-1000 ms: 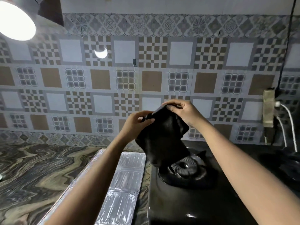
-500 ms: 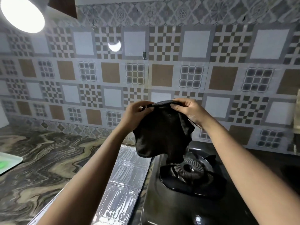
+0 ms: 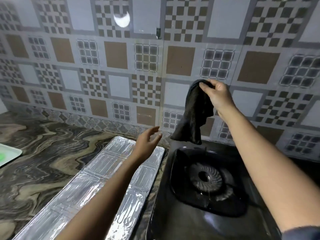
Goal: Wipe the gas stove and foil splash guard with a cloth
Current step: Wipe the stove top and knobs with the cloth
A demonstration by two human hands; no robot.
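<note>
Dangling cloth (image 3: 194, 115) from raised right hand (image 3: 219, 97); left hand (image 3: 148, 142) outstretched.

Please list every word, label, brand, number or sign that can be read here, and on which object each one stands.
No text can be read.
The wall tiles carry only patterns.
The gas stove, the foil splash guard and the cloth in the right hand show no writing.
The white tray at the left edge has a green mark, too blurred to read.

cloth (image 3: 194, 115): matt black fabric | splash guard (image 3: 110, 172): shiny embossed foil | stove (image 3: 181, 220): glossy black
</note>
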